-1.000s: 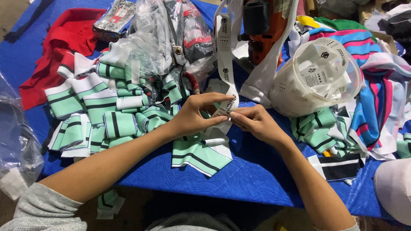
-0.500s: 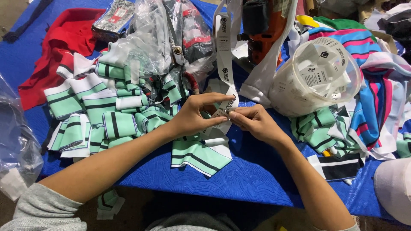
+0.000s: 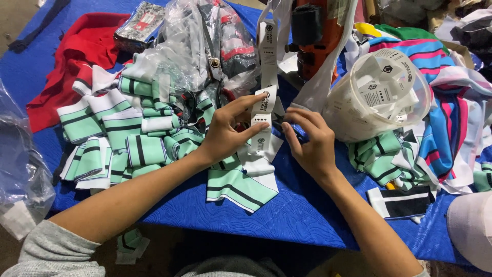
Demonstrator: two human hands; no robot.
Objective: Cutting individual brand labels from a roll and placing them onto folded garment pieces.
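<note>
Two hands meet over the blue worktop (image 3: 215,210). The left hand (image 3: 225,134) pinches a white label strip (image 3: 262,120) between thumb and fingers, the strip running up toward the top of the view. The right hand (image 3: 307,141) curls narrow just beside it, fingertips at the strip's edge. Under both lies a mint-green striped cloth piece (image 3: 238,185). More striped pieces (image 3: 123,136) are heaped to the left; a clear tub of labels (image 3: 379,95) stands to the right.
</note>
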